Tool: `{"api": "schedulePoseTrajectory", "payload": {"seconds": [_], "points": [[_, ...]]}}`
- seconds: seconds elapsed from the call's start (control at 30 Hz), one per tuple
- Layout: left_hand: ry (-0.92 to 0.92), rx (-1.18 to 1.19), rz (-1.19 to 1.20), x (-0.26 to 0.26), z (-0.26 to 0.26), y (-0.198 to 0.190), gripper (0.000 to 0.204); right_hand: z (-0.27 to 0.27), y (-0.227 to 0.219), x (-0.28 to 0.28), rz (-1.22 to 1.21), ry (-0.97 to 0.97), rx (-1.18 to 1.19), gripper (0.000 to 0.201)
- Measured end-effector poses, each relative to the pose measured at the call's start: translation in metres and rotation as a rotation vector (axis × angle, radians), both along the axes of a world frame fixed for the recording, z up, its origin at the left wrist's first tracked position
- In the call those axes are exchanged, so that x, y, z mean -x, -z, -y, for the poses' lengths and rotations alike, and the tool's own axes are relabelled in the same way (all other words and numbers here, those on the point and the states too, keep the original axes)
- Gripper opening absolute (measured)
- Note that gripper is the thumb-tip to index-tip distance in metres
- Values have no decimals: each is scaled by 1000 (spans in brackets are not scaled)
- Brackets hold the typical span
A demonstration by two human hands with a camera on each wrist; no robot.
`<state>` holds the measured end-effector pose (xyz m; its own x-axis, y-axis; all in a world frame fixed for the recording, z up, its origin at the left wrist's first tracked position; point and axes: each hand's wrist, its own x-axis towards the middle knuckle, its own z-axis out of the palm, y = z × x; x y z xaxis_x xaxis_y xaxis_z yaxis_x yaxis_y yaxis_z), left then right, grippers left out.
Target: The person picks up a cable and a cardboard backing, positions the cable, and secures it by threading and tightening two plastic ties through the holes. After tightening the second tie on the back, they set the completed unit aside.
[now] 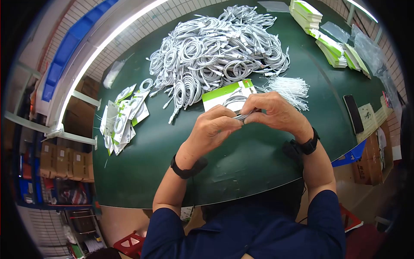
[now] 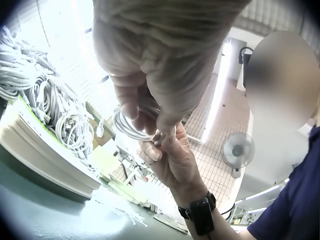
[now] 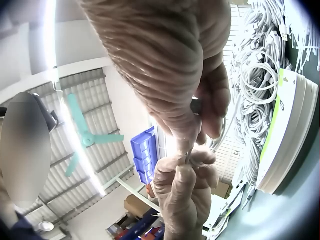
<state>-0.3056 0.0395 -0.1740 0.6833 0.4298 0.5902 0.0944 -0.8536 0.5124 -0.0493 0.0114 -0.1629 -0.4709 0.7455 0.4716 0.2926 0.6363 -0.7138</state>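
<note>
Over the green table [image 1: 164, 172], both hands hold a coiled light-grey cable [image 1: 235, 101], close above a stack of white and green cards [image 1: 210, 102]. My left hand [image 1: 215, 125] pinches the near side of the coil between thumb and fingers. From the other side my right hand [image 1: 276, 110] pinches the same cable, its fingertips beside the left ones. In the left wrist view the cable's loops [image 2: 127, 125] show past the fingers. Fingers hide part of the coil in the right wrist view.
A large heap of coiled cables [image 1: 215, 52] fills the table's back. White cable ties [image 1: 289, 91] lie right of the cards. Carded cables [image 1: 120, 121] are piled at left. Card stacks [image 1: 305, 16], a plastic bag [image 1: 366, 45] and a phone [image 1: 353, 114] lie at right.
</note>
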Motion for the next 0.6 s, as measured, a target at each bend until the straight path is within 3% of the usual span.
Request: {"api": "schedulePoseTrajectory", "payload": {"seconds": [0.07,0.17,0.2,0.3,0.33,0.43,0.47,0.6], "points": [[15,49,26,0,-5,1,32,-2,2,-1,-12,27,-75,21],[-225,-73,98,-4,-10,-10,36,-7,6,-2,-31,118,-204,21],[-250,142,153,0,-16,1,39,-8,7,-3,-43,165,-246,21],[-316,220,68,-5,-32,11,42,-14,10,-4,-58,266,-361,22],[-330,224,-75,-7,-35,14,50,-15,12,-4,-60,281,-385,22],[-354,-71,-322,-11,-45,39,67,-18,15,-4,-55,307,-434,23],[-351,-49,-372,-10,-54,52,87,-18,16,-4,-50,312,-448,23],[-433,-108,-473,-17,-59,54,97,-21,20,-4,-51,337,-442,23]]}}
